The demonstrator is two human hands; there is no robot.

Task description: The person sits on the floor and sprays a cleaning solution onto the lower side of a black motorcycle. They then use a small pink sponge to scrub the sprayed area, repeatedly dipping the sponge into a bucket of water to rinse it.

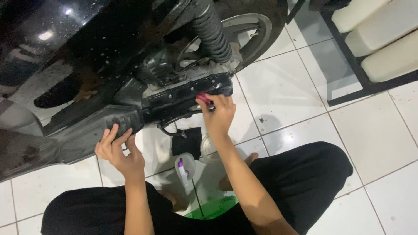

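Glossy black panel (43,35), seemingly plastic.

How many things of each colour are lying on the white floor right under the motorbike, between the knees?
Black: 1, a black square cloth or pad
Clear: 2, a clear plastic bottle with a purple nozzle and a clear round plastic piece
Green: 1, a flat green sheet
Total: 4

- Pink tool (202,97): small, magenta, mostly hidden in the right hand's fingers, pressed against the lower edge of the engine case.
- Engine case (183,93): black, dusty, long, lying level under the scooter, just ahead of the rear wheel; the left hand rests on its front end.
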